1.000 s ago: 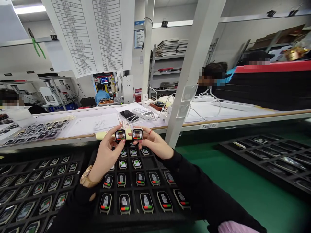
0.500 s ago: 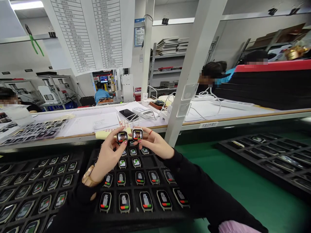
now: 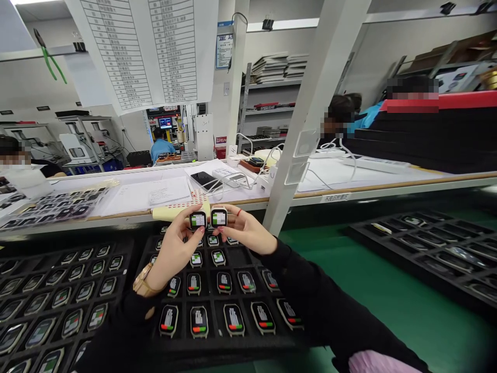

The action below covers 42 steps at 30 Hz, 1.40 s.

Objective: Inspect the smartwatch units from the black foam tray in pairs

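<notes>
Side by side above the middle tray are two strapless smartwatches with lit screens. My left hand (image 3: 179, 242) pinches the left smartwatch (image 3: 198, 220) between thumb and fingers. The right smartwatch (image 3: 219, 218) is gripped by my right hand (image 3: 247, 229), thumb at its lower edge. Both screens show white and green blocks. Below my hands, the black foam tray (image 3: 238, 257) holds rows of similar watches, many lit, such as the watch (image 3: 233, 319) in the front row. Part of the tray's back rows is hidden behind my hands.
A second watch tray (image 3: 130, 254) lies at the left and a third tray (image 3: 359, 233) at the right on a green surface. A white post (image 3: 298, 134) rises beyond my right hand. The shelf (image 3: 132, 194) carries papers, a phone (image 3: 205, 180) and cables. Several people sit beyond.
Both watch screens have switched from a camera-like picture with a red-green bar to white and green blocks. My hands keep hold of them in almost the same place.
</notes>
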### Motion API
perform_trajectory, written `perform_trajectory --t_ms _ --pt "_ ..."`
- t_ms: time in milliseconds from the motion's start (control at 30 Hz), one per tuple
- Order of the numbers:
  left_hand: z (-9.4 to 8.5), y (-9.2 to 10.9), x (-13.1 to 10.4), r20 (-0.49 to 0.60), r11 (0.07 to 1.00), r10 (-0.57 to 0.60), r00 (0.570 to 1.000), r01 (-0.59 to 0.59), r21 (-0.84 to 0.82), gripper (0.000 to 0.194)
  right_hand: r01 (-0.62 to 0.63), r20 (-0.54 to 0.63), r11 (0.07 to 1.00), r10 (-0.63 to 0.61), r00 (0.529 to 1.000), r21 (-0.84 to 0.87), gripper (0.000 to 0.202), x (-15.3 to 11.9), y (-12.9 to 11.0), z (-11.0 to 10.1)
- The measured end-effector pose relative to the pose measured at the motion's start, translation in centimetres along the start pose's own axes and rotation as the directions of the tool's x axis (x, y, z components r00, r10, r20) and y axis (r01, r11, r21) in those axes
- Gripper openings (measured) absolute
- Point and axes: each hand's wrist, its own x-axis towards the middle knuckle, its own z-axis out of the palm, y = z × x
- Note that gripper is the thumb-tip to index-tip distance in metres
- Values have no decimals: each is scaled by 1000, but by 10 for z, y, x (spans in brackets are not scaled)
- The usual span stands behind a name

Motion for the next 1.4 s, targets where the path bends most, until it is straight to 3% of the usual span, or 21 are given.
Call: perform_trajectory --t_ms 167,500,867,1033,1200,1400 --pt "1 0 0 11 1000 -14 1000 14 -28 46 15 17 1000 -15 1000 2 51 -1 -3 0" --pt "2 -1 -2 -1 999 -28 1000 28 -16 43 -30 -57 999 31 998 34 48 -3 -5 2" --pt "3 1 -2 -72 998 -17 997 21 51 33 21 -34 1000 -20 999 10 47 -10 -1 -2" --pt "3 -1 -2 18 992 -69 997 67 106 42 -61 -37 997 62 997 42 66 -19 -1 -14" --pt "11 -9 9 179 981 -120 977 89 172 46 -99 -107 995 99 989 5 65 -36 -7 -34" --pt "36 -21 18 297 979 -131 946 76 188 49 -8 -235 990 -25 972 -142 62 -57 -19 -53"
